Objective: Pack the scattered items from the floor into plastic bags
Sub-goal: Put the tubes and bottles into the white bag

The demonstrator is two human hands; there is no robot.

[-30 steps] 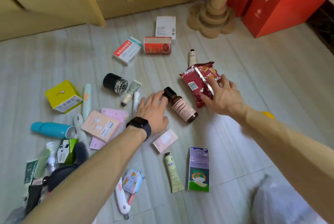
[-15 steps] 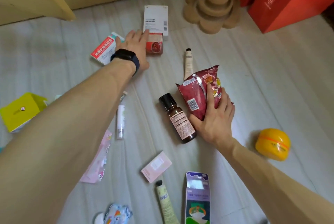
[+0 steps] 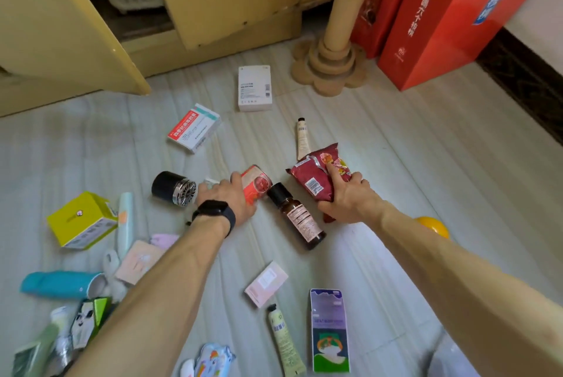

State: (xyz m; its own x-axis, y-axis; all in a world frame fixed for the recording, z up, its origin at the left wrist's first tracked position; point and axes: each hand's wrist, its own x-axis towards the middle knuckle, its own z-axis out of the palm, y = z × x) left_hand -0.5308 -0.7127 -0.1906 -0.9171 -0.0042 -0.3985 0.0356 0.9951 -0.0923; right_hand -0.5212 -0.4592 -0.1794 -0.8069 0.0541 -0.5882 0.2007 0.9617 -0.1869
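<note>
While both arms stretch low over the pale, ridged floor (image 3: 426,133), the left hand (image 3: 225,198) curls round a small red cylindrical can (image 3: 257,183), and the right hand (image 3: 347,198) pinches a crinkly dark-red foil snack bag (image 3: 313,177), forefinger laid along it. Between them lies a brown glass bottle (image 3: 300,219) with a black cap; a slim cream tube (image 3: 302,140) meets the bag's far edge, and a white rectangular carton (image 3: 254,88) lies beyond.
</note>
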